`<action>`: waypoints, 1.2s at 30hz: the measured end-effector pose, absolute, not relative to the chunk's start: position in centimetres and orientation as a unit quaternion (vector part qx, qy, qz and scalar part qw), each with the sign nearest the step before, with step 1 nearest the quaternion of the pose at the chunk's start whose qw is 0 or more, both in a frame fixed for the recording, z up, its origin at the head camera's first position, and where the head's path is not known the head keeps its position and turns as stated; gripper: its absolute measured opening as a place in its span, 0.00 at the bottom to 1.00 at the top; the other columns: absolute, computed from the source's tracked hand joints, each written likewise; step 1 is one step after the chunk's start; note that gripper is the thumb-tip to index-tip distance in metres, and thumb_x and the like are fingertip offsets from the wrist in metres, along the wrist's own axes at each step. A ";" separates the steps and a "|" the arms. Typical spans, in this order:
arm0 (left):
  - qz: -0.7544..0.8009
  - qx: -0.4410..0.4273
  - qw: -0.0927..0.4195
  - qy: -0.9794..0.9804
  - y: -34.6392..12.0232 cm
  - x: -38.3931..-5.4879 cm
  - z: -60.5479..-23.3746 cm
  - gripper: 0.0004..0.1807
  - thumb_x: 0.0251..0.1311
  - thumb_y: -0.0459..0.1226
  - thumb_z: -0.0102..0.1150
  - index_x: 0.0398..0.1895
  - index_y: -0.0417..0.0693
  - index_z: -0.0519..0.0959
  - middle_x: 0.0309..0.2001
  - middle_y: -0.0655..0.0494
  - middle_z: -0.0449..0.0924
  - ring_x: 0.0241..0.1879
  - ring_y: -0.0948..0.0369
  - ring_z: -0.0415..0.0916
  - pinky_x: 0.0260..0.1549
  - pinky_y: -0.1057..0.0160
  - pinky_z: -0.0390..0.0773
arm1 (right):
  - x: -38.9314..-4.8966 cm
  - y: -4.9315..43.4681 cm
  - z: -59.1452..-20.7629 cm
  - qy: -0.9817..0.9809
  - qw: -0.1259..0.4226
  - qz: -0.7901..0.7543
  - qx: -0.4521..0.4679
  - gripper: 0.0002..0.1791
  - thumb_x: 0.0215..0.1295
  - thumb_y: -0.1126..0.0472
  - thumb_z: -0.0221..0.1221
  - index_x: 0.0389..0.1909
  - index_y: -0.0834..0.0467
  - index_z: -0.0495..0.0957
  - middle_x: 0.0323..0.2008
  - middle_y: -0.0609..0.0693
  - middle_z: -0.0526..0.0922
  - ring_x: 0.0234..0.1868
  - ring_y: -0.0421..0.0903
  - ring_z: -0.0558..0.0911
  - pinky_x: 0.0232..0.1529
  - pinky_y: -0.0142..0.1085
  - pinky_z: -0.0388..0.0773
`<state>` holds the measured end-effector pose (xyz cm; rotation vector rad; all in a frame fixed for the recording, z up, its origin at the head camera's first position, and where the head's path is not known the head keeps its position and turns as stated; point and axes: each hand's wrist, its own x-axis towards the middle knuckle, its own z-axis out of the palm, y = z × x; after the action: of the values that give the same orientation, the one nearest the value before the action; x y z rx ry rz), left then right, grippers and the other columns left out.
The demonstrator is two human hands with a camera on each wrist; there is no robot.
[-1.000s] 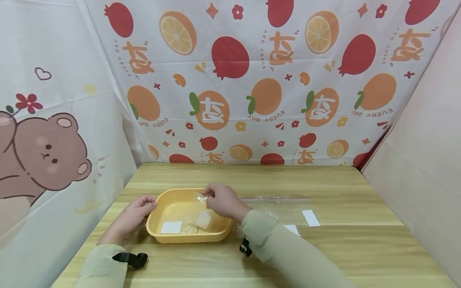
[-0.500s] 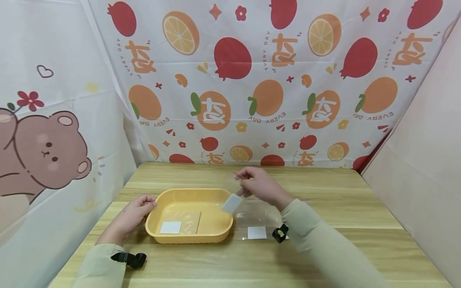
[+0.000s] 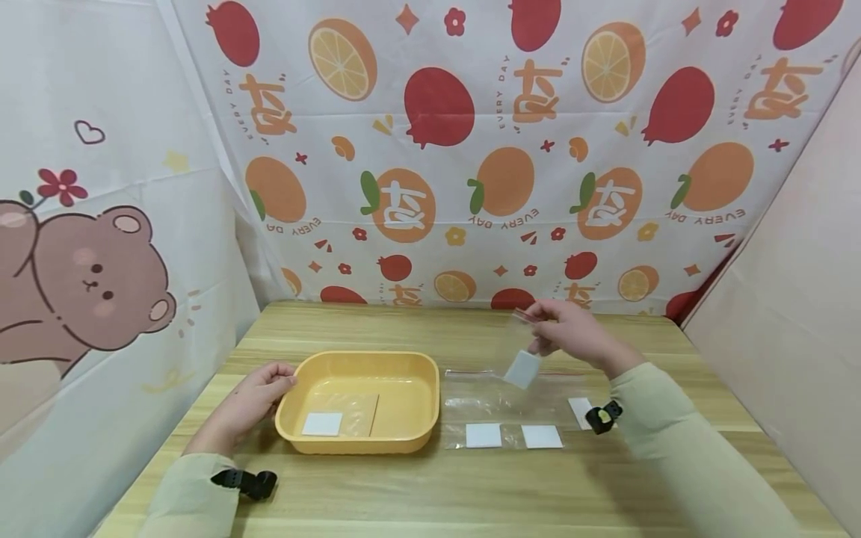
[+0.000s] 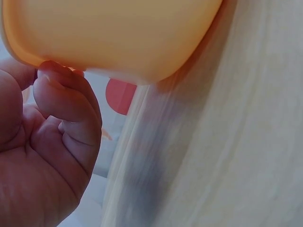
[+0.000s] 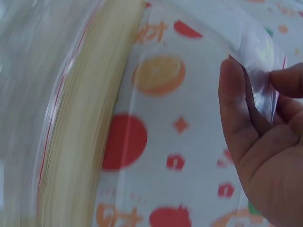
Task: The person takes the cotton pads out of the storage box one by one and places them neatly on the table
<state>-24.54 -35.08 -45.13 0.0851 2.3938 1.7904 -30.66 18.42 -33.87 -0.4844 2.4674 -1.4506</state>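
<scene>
A yellow plastic basin (image 3: 356, 446) sits on the table, with my left hand (image 3: 252, 403) gripping its left rim. In the left wrist view the fingers of my left hand (image 4: 57, 142) curl up against the basin wall (image 4: 123, 42). My right hand (image 3: 572, 336) pinches a clear zip-lock bag (image 3: 522, 368) by its red-striped top edge and holds it above the table; a white label hangs on it. The right wrist view shows the crumpled film (image 5: 260, 66) between thumb and fingers. Inside the basin lies another clear bag (image 3: 356, 415) with a white label.
Right of the basin, several clear zip-lock bags lie overlapping in a row, with white labels (image 3: 541, 436) along their lower parts. The wooden table (image 3: 430, 493) ends at a fruit-print cloth (image 3: 437, 108) behind and cloth walls at both sides.
My right hand has lifted a zip-lock bag out of the basin and carried it right, over the bags on the table. My left hand stays on the basin's rim.
</scene>
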 end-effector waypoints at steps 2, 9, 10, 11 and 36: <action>0.597 0.028 0.075 0.798 -35.0 -24.5 -45.1 0.18 0.78 0.38 0.47 0.56 0.28 0.65 0.37 0.45 0.76 0.27 0.59 0.76 0.22 0.63 0.78 | -30.8 20.1 -34.1 0.845 0.122 -0.494 -0.167 0.11 0.76 0.65 0.51 0.54 0.64 0.75 0.43 0.62 0.77 0.39 0.54 0.86 0.40 0.48 0.85; 0.593 0.023 0.072 0.802 -34.9 -24.4 -44.9 0.19 0.78 0.38 0.47 0.57 0.28 0.65 0.39 0.45 0.77 0.30 0.58 0.77 0.24 0.62 0.79 | -31.2 25.5 -35.2 0.847 0.148 -0.488 -0.154 0.13 0.77 0.65 0.50 0.56 0.67 0.72 0.42 0.63 0.75 0.37 0.55 0.84 0.40 0.45 0.85; 0.592 0.023 0.071 0.802 -34.9 -24.4 -44.9 0.19 0.78 0.38 0.47 0.57 0.28 0.65 0.39 0.45 0.77 0.30 0.58 0.78 0.24 0.62 0.80 | -31.2 26.1 -35.4 0.848 0.153 -0.484 -0.153 0.13 0.78 0.65 0.50 0.56 0.67 0.72 0.41 0.62 0.75 0.37 0.55 0.83 0.40 0.45 0.84; 0.591 0.023 0.070 0.803 -34.9 -24.4 -44.9 0.18 0.78 0.38 0.47 0.57 0.28 0.65 0.39 0.45 0.77 0.30 0.58 0.78 0.24 0.62 0.80 | -31.2 26.8 -35.5 0.850 0.157 -0.480 -0.149 0.12 0.77 0.65 0.50 0.55 0.67 0.73 0.41 0.61 0.75 0.36 0.54 0.83 0.40 0.45 0.84; 0.586 0.019 0.060 0.808 -35.2 -24.9 -45.4 0.17 0.78 0.37 0.47 0.55 0.29 0.66 0.38 0.45 0.76 0.30 0.58 0.78 0.26 0.61 0.81 | -31.3 35.1 -41.1 0.861 0.260 -0.416 -0.130 0.11 0.72 0.68 0.52 0.51 0.63 0.77 0.25 0.50 0.72 0.23 0.43 0.69 0.24 0.34 0.72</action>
<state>-24.86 -35.16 -45.42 0.0574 2.4463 1.7734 -31.33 35.15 -41.13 -0.3529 2.3329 -1.1276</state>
